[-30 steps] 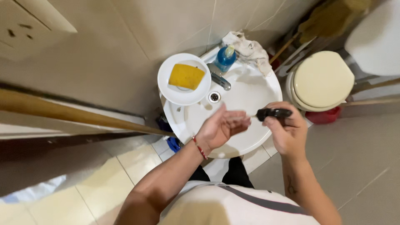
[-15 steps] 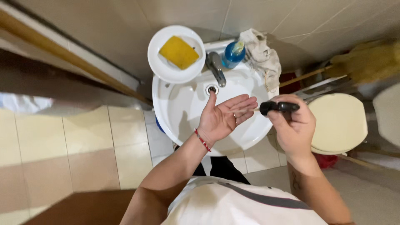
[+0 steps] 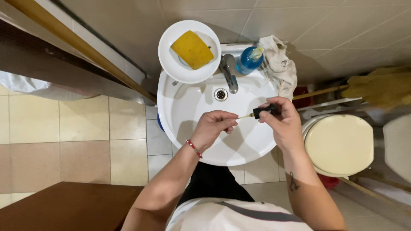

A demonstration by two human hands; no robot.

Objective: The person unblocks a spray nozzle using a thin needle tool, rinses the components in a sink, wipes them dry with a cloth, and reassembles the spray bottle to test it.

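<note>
Right over the white round ceramic washbasin point(image 3: 257, 147) both hands are at work, so any drip falls into the bowl and not on the tiled floor point(image 3: 81, 128). The right hand point(image 3: 280, 124) has its grip closed around a small black dropper cap with a thin pale glass pipette point(image 3: 259, 112), pinched between thumb and fingertips and held nearly level, the tip pointing across toward the other hand. The left hand point(image 3: 214, 128), a red bead bracelet point(image 3: 193, 148) on its wrist, is curled loosely with the fingers bunched, and its fingertips sit right at the pipette's tip; its grip looks partly closed, and whether it pinches the tip or only meets it cannot be told from above. The dropper thus lies between the two hands, above the middle of the basin and just in front of the drain point(image 3: 221, 94).

Behind the hands, the chrome tap point(image 3: 230, 75) juts over the bowl. A white round dish point(image 3: 171, 64) rests on the basin's rear left rim, carrying a yellow rectangular sponge point(image 3: 192, 50), kept up and out of the wet. A blue plastic pump bottle point(image 3: 248, 62) stands just beside the tap, within easy reach, and a crumpled off-white cloth point(image 3: 280, 64) hangs over the rear right edge. To the right, well apart from the hands, sits a cream toilet lid point(image 3: 340, 145), shut, with a yellowish broom head point(image 3: 379, 85) leaning near the wall.
</note>
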